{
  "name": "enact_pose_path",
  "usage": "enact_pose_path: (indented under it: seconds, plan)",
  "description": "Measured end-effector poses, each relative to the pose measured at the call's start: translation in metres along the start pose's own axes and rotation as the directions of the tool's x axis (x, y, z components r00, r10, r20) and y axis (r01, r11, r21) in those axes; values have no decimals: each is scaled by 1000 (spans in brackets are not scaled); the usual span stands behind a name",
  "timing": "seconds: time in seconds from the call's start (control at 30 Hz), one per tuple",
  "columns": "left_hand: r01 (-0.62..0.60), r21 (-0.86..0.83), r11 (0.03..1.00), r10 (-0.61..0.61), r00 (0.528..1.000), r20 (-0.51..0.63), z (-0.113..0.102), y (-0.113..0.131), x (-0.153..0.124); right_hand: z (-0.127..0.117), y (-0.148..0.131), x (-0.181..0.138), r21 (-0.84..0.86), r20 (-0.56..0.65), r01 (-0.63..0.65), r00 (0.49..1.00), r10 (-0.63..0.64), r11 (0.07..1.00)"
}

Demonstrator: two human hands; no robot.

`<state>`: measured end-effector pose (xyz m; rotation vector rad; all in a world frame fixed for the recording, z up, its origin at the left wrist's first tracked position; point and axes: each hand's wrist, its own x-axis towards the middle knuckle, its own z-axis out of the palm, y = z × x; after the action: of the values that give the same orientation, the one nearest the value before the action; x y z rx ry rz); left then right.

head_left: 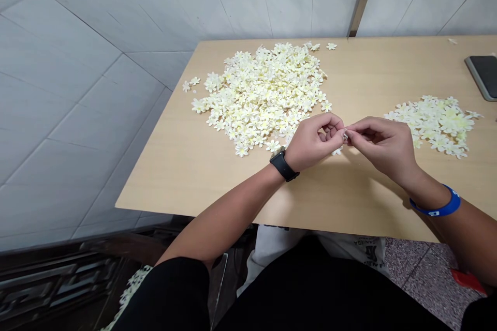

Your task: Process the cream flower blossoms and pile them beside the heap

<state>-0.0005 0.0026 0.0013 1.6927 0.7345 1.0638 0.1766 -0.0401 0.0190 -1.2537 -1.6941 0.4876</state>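
Observation:
My left hand [316, 138] and my right hand [382, 146] meet fingertip to fingertip above the table's front half. Both are closed in a pinch on a small white flower piece [345, 136], mostly hidden by the fingers. White petals [337, 151] show just under the fingertips; whether they belong to the held piece or lie on the table, I cannot tell. Left of and behind my left hand spreads a large heap of white artificial flowers [267, 90] with pale yellow centres. A smaller flower pile [438, 123] lies to the right of my right hand.
The light wooden table [186, 165] stands against a tiled wall [240, 5]. A dark phone-like object [483, 76] rests at the far right. A few loose flowers [191, 83] lie left of the large heap. Dark carved furniture [58, 279] stands at lower left.

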Motion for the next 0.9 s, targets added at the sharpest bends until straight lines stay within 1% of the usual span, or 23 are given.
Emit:
enact_pose_path:
  seconds: [0.1, 0.2, 0.3, 0.4, 0.47, 0.5, 0.53, 0.57, 0.6, 0.63, 0.67, 0.7, 0.73, 0.77, 0.8, 0.83, 0.87, 0.9]
  plan:
    - [27, -42, 999, -27, 1000, 7, 0, 1, 0, -1, -3, 1, 44, 6, -60, 998, 60, 997]
    - [55, -62, 997, -55, 998, -7, 0, 2, 1, -3, -4, 4, 134, 27, -165, 986, 163, 977]
    - [63, -63, 996, -65, 998, -28, 0, 2, 2, -3, 0, 9, 277, 8, -268, 961, 276, 923]
    - [47, -38, 998, -49, 998, -48, -1, -1, 3, 1, 9, 12, 416, -5, -343, 925, 379, 842]
    - [36, -23, 999, -37, 997, -66, -2, -3, 4, 2, 16, 16, 460, 4, -375, 908, 420, 805]
    - [35, -20, 999, -37, 996, -77, -2, -4, 4, 0, 20, 18, 457, -5, -378, 904, 427, 805]
    - [38, -21, 999, -40, 995, -87, -2, -5, 4, -5, 24, 22, 422, -37, -367, 907, 420, 829]
    - [44, -26, 999, -46, 994, -98, -2, -6, 5, -12, 29, 26, 335, -95, -338, 917, 389, 879]
    - [49, -34, 998, -52, 992, -111, -3, -6, 6, -22, 34, 30, 195, -154, -301, 931, 332, 934]
    - [54, -44, 998, -59, 990, -124, -3, -7, 6, -35, 40, 35, -17, -209, -249, 948, 240, 968]
    - [62, -54, 997, -69, 988, -137, -3, -7, 7, -49, 47, 40, -282, -223, -192, 966, 131, 940]
    - [72, -66, 995, -81, 986, -148, -3, -7, 8, -62, 53, 45, -498, -162, -152, 983, 80, 854]
    - [86, -77, 993, -97, 983, -153, -3, -8, 9, -74, 57, 48, -632, -118, -153, 988, 101, 760]
    - [102, -87, 991, -114, 982, -151, -3, -8, 9, -82, 60, 50, -716, -87, -167, 985, 151, 677]
    - [119, -96, 988, -132, 981, -145, -3, -8, 10, -86, 60, 50, -756, -77, -173, 981, 177, 631]
    - [136, -101, 986, -149, 980, -135, -2, -8, 10, -84, 58, 49, -743, -82, -169, 983, 163, 647]
    - [151, -102, 983, -163, 979, -121, -1, -8, 10, -78, 53, 46, -676, -92, -151, 988, 120, 721]
    - [163, -100, 982, -173, 979, -104, -1, -8, 9, -67, 45, 41, -534, -111, -120, 991, 71, 837]
